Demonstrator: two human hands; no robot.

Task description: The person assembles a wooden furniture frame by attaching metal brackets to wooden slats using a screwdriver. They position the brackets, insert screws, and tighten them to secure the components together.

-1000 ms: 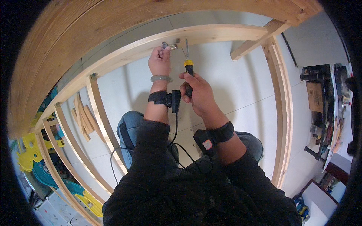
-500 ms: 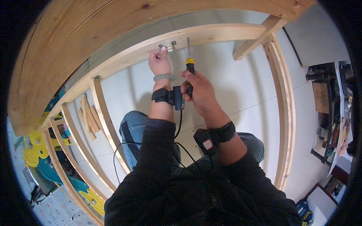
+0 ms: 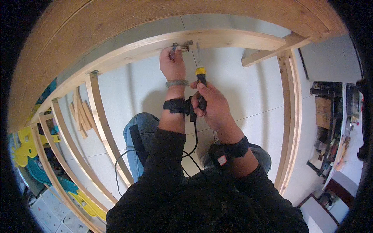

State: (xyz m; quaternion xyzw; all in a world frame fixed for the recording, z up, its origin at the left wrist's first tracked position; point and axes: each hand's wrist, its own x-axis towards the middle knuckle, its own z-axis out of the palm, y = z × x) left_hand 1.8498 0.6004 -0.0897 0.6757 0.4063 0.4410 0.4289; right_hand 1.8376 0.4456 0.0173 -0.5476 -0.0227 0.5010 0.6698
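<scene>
My left hand [image 3: 173, 65] is closed at the near face of a pale wooden beam [image 3: 229, 39]. Its fingertips pinch a small shiny metal piece [image 3: 185, 47], whose exact kind I cannot make out. A small dark metal fitting [image 3: 189, 42] shows on the beam just beyond it. In my right hand [image 3: 213, 105] is a screwdriver with a black and yellow handle [image 3: 201, 75], fingers wrapped round it and the thumb along the grip. Its blurred shaft [image 3: 198, 54] points away from me, with the tip in front of the beam, right of the metal piece.
Wooden slats [image 3: 103, 112] run down the left side and a post [image 3: 289, 116] down the right. A broad wooden board [image 3: 155, 19] arches across the top. Loose wood pieces [image 3: 82, 114] lie on the floor behind the slats. Black cables [image 3: 196, 136] hang from the wrist devices.
The whole view has shifted a little. The screwdriver tip is slightly closer to the metal piece. Both hands keep their holds.
</scene>
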